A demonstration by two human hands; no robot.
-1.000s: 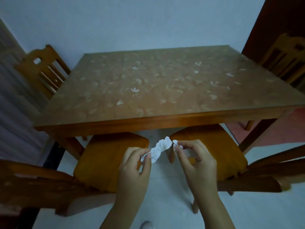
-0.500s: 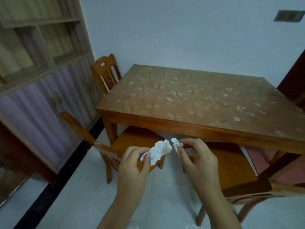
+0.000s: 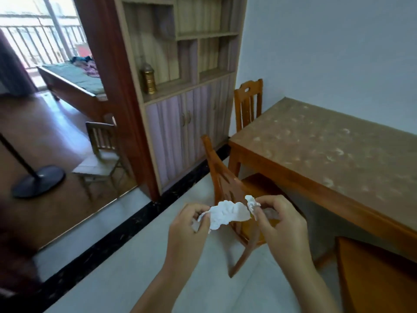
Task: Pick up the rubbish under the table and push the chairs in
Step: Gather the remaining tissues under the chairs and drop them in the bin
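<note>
Fingertips (image 3: 194, 210) of the left hand (image 3: 187, 229) and right hand (image 3: 282, 224) pinched opposite ends of a crumpled white paper tissue (image 3: 228, 213), lower centre. Pulled apart, it could probably tear and drop scraps. Beyond, an orange wooden chair (image 3: 222, 184) stood out from the floral-topped wooden table (image 3: 316, 154), right.

The tiled floor (image 3: 117, 267) carried the table (image 3: 316, 150) and 3 chairs: end chair (image 3: 248, 102) at the table's short end, near chair (image 3: 222, 177) partly under its long side, right chair (image 3: 372, 274) beside that. The cabinet shelf (image 3: 173, 89) carried 1 brass canister (image 3: 149, 81)
</note>
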